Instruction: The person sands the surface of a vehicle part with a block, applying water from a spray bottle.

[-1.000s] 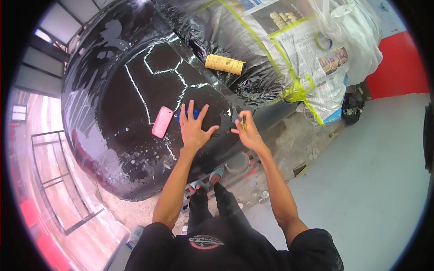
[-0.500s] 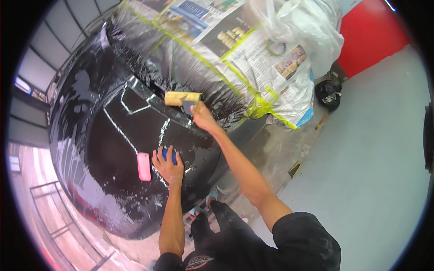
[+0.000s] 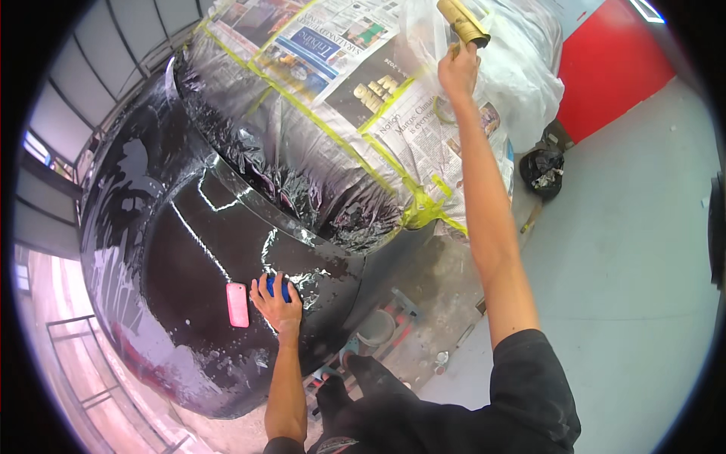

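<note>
I've got R arm (image 3: 493,219) stretched far fwd, R grip (image 3: 461,51) closed on the gold tube (image 3: 462,21) nr the white bag (image 3: 529,83). My L grip (image 3: 277,303), curled, clasps the blue pad (image 3: 278,287) on the black panel (image 3: 242,234), just beside the pink phone (image 3: 237,306).

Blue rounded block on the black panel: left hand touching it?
Touching. The head view shows the left hand over the blue rounded block, fingers bent around it, blue showing between them.

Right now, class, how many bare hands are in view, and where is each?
2. The left hand partly covers a blue object on the dark panel; the right hand, up by the white plastic, holds a yellow cylinder. No others show.
</note>
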A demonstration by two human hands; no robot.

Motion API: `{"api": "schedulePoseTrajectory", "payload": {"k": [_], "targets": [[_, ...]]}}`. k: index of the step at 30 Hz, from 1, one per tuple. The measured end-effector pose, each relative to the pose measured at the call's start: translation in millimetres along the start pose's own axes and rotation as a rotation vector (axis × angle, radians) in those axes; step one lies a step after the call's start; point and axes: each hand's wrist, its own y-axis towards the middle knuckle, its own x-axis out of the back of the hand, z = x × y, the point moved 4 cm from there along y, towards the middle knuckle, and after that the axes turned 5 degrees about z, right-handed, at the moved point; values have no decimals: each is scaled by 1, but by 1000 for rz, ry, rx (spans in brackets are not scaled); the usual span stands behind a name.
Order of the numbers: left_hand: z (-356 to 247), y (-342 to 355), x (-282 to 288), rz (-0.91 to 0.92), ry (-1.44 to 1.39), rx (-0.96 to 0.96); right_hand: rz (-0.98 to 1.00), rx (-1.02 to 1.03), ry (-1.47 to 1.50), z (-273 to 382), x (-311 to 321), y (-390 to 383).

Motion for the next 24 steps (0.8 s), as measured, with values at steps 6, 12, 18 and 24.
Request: {"api": "schedulePoseTrajectory", "payload": {"k": [6, 12, 18, 24], "targets": [[4, 4, -5, 50, -78, 38, -90, 38, -32, -58, -7, -15], [44, 19, -9, 132, -67, 18, 188, -4, 396, 73, -5, -198], [20, 145, -18, -1, -886, 645, 794, 176, 427, 159, -121, -400], [26, 199, -38, 74, -873, 578, 989, 402, 74, 201, -131, -445]]}}
